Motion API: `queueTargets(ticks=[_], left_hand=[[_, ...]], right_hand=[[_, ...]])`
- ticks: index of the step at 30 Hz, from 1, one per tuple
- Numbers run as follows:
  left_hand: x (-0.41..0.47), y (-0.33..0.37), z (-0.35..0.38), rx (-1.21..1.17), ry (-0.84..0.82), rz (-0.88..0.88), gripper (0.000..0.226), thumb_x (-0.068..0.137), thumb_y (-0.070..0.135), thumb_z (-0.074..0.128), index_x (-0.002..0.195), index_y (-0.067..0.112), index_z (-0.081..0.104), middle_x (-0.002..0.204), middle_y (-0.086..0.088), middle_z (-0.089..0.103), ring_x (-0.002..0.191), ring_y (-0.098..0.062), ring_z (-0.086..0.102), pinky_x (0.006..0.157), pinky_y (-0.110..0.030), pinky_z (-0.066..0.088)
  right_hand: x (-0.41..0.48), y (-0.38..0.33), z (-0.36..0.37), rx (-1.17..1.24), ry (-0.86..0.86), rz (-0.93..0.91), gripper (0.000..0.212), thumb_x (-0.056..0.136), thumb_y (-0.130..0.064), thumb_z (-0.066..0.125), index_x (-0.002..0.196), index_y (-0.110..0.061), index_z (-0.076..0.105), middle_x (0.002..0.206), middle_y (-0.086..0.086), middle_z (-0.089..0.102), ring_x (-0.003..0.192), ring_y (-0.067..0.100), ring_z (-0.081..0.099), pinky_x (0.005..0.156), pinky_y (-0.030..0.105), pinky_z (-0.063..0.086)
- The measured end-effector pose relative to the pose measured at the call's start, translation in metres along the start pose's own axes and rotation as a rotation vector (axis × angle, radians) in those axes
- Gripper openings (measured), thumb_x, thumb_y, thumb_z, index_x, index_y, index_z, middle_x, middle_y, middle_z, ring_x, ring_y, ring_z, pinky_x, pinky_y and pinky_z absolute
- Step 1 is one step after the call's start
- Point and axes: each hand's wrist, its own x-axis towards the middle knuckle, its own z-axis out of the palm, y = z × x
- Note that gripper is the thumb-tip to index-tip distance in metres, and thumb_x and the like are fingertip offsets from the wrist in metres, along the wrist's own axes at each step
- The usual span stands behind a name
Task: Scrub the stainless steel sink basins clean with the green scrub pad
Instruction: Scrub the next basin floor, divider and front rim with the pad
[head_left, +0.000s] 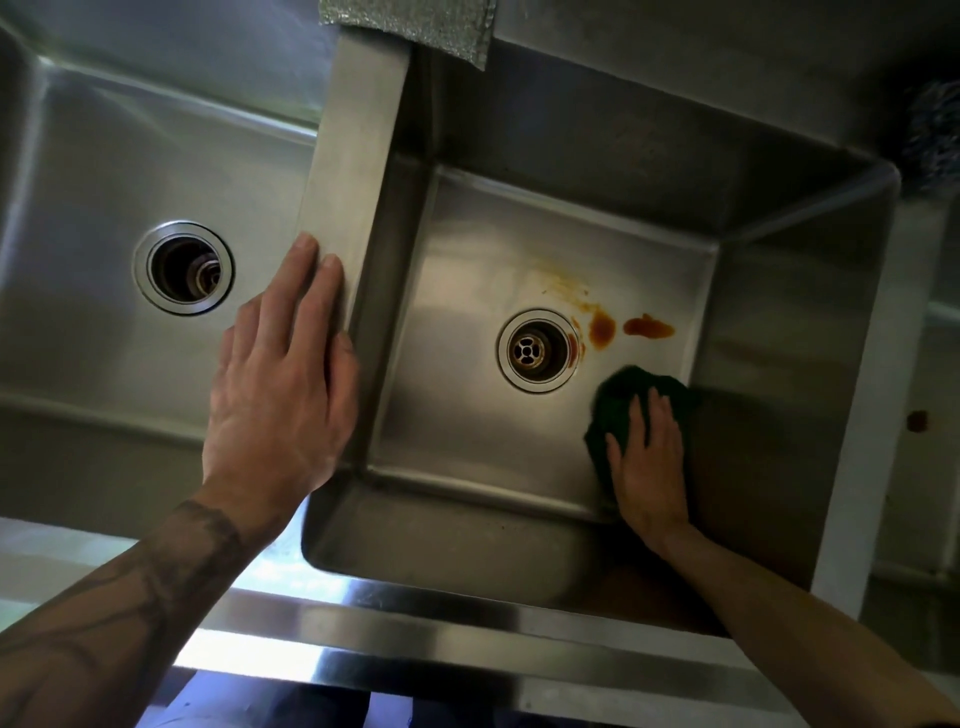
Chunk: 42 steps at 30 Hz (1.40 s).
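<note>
Stained steel basin (467, 291): right hand (647, 467) presses green scrub pad (623, 384) with straight fingers (638, 415); left hand (280, 374), apparently flat, rests on divider (358, 156).

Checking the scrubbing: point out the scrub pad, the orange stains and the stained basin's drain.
scrub pad (623, 382), head view, uncovered upper edge.
orange stains (602, 328), head view, middle of the round blotch.
drain (530, 351), head view, centre grate.

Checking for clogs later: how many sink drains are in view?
2. The left drain sits in the left basin floor; the right drain sits in the right basin, beside orange stains. Others may lie beyond the frame.
</note>
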Motion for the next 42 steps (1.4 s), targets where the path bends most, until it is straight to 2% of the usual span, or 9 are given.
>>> queueTargets(ticks=[4,9,15,20,23,26,32,36,42], left_hand=[[-0.001,0.002,-0.002,0.001,-0.014,-0.007,0.054,0.109,0.024,0.040,0.160,0.005,0.039,0.171,-0.013,0.031,0.140,-0.044,0.047,0.116,-0.055,0.038],[0.001,0.001,-0.002,-0.001,-0.013,-0.001,0.054,0.109,0.024,0.040,0.160,0.005,0.039,0.171,-0.014,0.031,0.142,-0.043,0.046,0.117,-0.053,0.035],[-0.001,-0.001,0.000,-0.006,-0.005,0.009,0.054,0.110,0.025,0.040,0.160,0.005,0.039,0.171,-0.014,0.031,0.139,-0.044,0.048,0.115,-0.056,0.040],[0.001,-0.002,0.001,-0.014,0.007,0.013,0.054,0.110,0.025,0.038,0.159,0.004,0.040,0.170,-0.014,0.033,0.138,-0.045,0.048,0.115,-0.057,0.042],[0.000,-0.001,0.001,-0.006,0.012,0.013,0.054,0.109,0.025,0.038,0.159,0.005,0.040,0.170,-0.014,0.033,0.137,-0.046,0.049,0.114,-0.058,0.042],[0.000,-0.002,0.002,0.003,0.015,0.015,0.053,0.110,0.024,0.039,0.159,0.004,0.041,0.170,-0.015,0.033,0.136,-0.046,0.050,0.115,-0.057,0.041],[0.000,-0.003,0.003,-0.001,0.024,0.024,0.053,0.110,0.024,0.039,0.159,0.004,0.041,0.170,-0.014,0.033,0.135,-0.046,0.050,0.115,-0.057,0.041],[0.000,-0.003,0.005,0.006,0.039,0.019,0.053,0.109,0.024,0.039,0.159,0.006,0.041,0.170,-0.013,0.033,0.137,-0.045,0.049,0.115,-0.056,0.041],[0.000,-0.004,0.006,-0.001,0.056,0.033,0.052,0.109,0.023,0.039,0.158,0.006,0.041,0.170,-0.013,0.034,0.137,-0.045,0.050,0.116,-0.055,0.041]], right_hand=[[-0.001,-0.011,0.002,0.033,-0.010,0.021,0.065,0.108,-0.035,0.043,0.161,-0.002,0.025,0.170,0.022,0.014,0.159,0.037,0.010,0.128,0.056,0.017],[-0.020,0.003,0.005,-0.002,-0.067,-0.108,0.067,0.106,-0.037,0.046,0.161,-0.004,0.025,0.171,0.021,0.009,0.159,0.037,0.006,0.127,0.055,0.015],[0.024,-0.028,-0.001,0.107,0.062,0.156,0.060,0.108,-0.035,0.043,0.158,-0.004,0.032,0.169,0.020,0.018,0.158,0.036,0.013,0.127,0.057,0.017],[-0.011,-0.023,0.012,0.100,0.011,-0.009,0.065,0.107,-0.041,0.037,0.160,-0.005,0.027,0.170,0.020,0.014,0.158,0.038,0.011,0.127,0.056,0.013],[0.025,-0.029,0.002,0.130,0.087,0.129,0.058,0.108,-0.031,0.045,0.158,-0.003,0.033,0.168,0.022,0.020,0.158,0.038,0.015,0.127,0.059,0.019],[0.049,-0.055,-0.004,0.214,0.174,0.320,0.057,0.110,-0.033,0.043,0.157,-0.003,0.035,0.166,0.023,0.026,0.156,0.039,0.020,0.126,0.059,0.020],[0.026,-0.071,0.009,0.155,0.168,0.064,0.055,0.107,-0.027,0.049,0.156,-0.005,0.037,0.165,0.022,0.028,0.155,0.040,0.022,0.126,0.058,0.022],[0.075,-0.088,-0.010,0.242,0.247,0.315,0.054,0.109,-0.030,0.046,0.156,-0.006,0.039,0.164,0.023,0.032,0.154,0.040,0.025,0.125,0.059,0.023],[0.033,-0.067,0.002,0.129,0.171,-0.029,0.051,0.108,-0.025,0.048,0.154,-0.006,0.042,0.165,0.021,0.029,0.155,0.038,0.023,0.125,0.059,0.025]])
